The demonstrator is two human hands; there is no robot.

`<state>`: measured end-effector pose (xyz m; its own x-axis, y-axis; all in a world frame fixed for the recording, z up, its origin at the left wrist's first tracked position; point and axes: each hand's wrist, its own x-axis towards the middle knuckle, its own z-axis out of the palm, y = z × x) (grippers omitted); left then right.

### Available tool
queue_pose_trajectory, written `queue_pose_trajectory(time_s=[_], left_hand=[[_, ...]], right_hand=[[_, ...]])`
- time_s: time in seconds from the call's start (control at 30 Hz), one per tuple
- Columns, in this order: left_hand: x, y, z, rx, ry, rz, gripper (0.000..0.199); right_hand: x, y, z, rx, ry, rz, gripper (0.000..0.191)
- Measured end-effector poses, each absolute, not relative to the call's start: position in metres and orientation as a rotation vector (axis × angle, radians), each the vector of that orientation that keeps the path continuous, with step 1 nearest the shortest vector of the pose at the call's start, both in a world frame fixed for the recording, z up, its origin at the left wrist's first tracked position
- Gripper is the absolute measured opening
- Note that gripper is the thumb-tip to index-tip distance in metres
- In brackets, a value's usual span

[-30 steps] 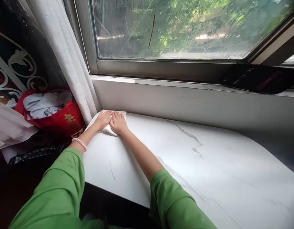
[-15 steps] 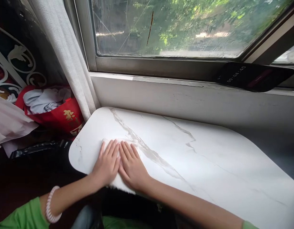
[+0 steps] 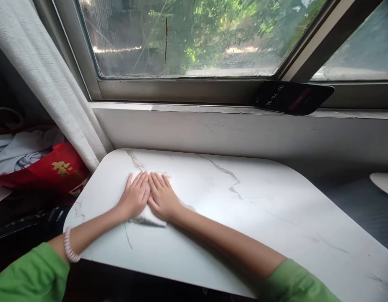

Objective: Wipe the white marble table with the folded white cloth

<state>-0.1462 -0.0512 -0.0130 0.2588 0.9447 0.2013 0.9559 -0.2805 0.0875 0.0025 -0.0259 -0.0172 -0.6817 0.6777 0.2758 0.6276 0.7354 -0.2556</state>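
Observation:
Both hands press flat, side by side, on a white cloth (image 3: 151,219) that lies on a white marble-patterned table (image 3: 206,251). My left hand (image 3: 134,197) covers the cloth's left part, its fingers stretched out and pointing toward the window. On the right part rests my right hand (image 3: 162,197), also flat, its thumb side touching the left hand. The cloth's near edge and a strip beyond the fingertips show; the rest is hidden under the palms. A pale coiled band (image 3: 69,245) circles my left wrist.
Behind the table a window (image 3: 194,42) sits above a ledge, where a dark phone (image 3: 292,98) showing a timer leans. A light curtain (image 3: 45,79) hangs at the left, beside a red bag (image 3: 60,172) stuffed with pale fabric.
Both hands have slid the cloth away from the table's near edge, toward the window. The camera view has turned to the right.

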Motion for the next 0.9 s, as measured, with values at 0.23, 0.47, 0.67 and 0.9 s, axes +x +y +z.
queue_pose_trajectory(time_s=[0.23,0.47,0.67,0.9], left_hand=[[-0.154,0.091,-0.006,-2.480,-1.886,-0.274,0.047],[-0.157,0.117,-0.011,-2.463,-1.841,-0.376,0.043],[-0.152,0.104,-0.010,-2.418,-1.902,-0.379,0.045],[-0.125,0.057,-0.010,-2.444,-1.888,-0.420,0.047]], right_hand=[[-0.015,0.098,-0.018,-1.242,-2.507,0.102,0.059],[-0.013,0.127,-0.022,-1.208,-2.457,0.098,0.055],[-0.009,0.117,-0.022,-1.194,-2.431,0.104,0.053],[0.021,0.072,-0.019,-1.183,-2.485,0.115,0.057]])
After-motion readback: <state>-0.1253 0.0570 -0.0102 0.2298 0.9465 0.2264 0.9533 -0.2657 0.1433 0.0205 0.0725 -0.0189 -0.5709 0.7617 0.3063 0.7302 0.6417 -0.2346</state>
